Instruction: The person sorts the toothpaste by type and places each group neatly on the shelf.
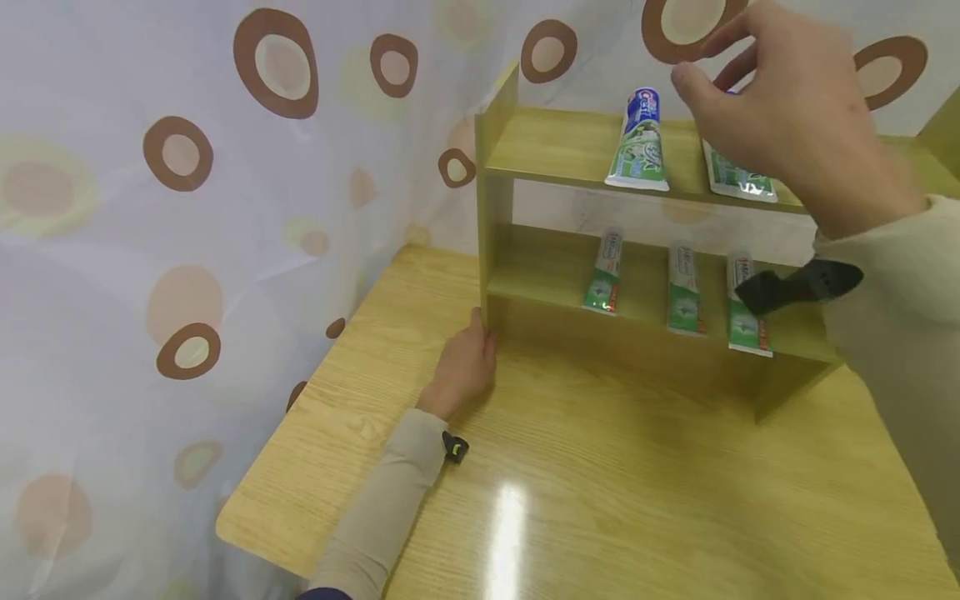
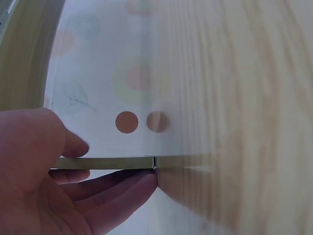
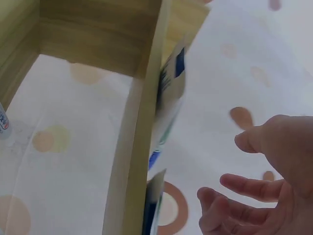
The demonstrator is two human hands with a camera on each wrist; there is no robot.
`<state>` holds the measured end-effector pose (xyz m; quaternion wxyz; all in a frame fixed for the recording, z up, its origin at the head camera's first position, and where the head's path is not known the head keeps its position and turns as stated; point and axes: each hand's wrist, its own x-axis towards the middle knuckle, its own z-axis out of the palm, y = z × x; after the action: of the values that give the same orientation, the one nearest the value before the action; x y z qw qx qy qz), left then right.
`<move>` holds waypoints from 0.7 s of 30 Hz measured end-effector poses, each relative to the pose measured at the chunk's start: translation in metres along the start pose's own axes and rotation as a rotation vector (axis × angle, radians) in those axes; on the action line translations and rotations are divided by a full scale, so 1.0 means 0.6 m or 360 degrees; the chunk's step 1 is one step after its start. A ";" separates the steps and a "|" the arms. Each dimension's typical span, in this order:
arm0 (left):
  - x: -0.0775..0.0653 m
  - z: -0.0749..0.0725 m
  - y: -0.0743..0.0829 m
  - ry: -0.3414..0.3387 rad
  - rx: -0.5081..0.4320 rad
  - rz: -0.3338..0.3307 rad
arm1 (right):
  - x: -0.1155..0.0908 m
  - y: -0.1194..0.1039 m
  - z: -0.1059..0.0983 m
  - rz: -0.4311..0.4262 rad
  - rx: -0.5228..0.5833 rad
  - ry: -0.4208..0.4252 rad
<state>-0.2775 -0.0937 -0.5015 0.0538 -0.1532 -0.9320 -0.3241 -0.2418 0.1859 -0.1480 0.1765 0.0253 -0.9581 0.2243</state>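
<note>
A wooden two-tier shelf [image 1: 555, 146] stands on the table. My left hand [image 1: 461, 371] grips the lower front edge of its left side panel [image 2: 107, 163], thumb on one face and fingers on the other. Above the top tier, my right hand [image 1: 787, 100] hovers with loosely bent fingers and nothing between them. Below it lies a green and white toothpaste tube [image 1: 742, 182], partly hidden by that hand. Another toothpaste tube [image 1: 640, 146], blue-topped and marked Crest, lies to its left. Three slimmer green and white toothpaste tubes [image 1: 685, 292] lie spaced along the lower tier.
The wooden table [image 1: 600, 500] extends in front of the shelf and to its left, where it has a rounded corner. A patterned cloth [image 1: 112, 275] with brown rings hangs behind and at the left. Dark straps [image 1: 802, 285] sit at both wrists.
</note>
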 end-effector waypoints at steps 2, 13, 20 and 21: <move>0.007 0.007 -0.014 -0.0013 0.0003 0.0015 | -0.036 0.013 -0.002 -0.0023 0.0071 0.0110; 0.004 -0.066 -0.015 -0.0368 -0.0018 -0.0226 | -0.216 0.099 0.118 -0.0167 0.0352 0.0188; -0.029 -0.104 -0.014 -0.0444 0.0031 -0.0183 | -0.240 0.130 0.177 -0.0251 0.0263 0.0140; -0.033 -0.105 -0.013 -0.0440 0.0026 -0.0140 | -0.241 0.134 0.182 -0.0267 0.0250 0.0130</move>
<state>-0.2611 -0.1435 -0.4606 -0.0882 -0.1550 -0.9389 -0.2944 -0.1524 0.2061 -0.3238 0.2310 0.1101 -0.9241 0.2839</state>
